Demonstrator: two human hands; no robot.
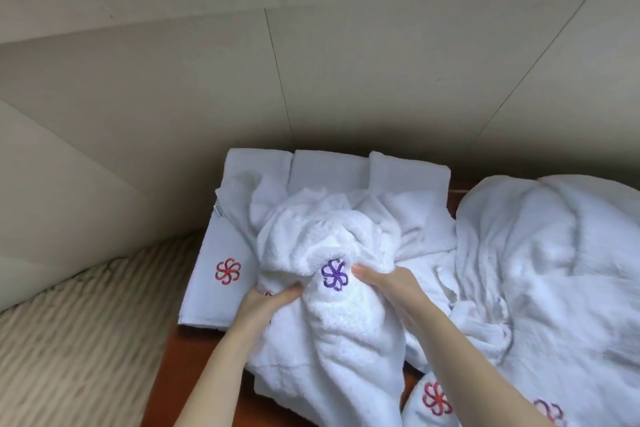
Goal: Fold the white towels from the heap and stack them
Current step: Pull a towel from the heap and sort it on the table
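Fingers (293,289) of left hand (266,303) and right hand (386,284) clamped on bunched towel (332,236), hemmed between folded stack (221,239) and heap (554,253).

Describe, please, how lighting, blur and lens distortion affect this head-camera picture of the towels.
Head view: light is soft and even, with a dark shadow band along the wall foot behind the folded towels; the heap is washed out, its folds faint; the wall seams splay from wide-angle distortion; the whole frame is slightly soft, yet the purple emblem reads clearly.
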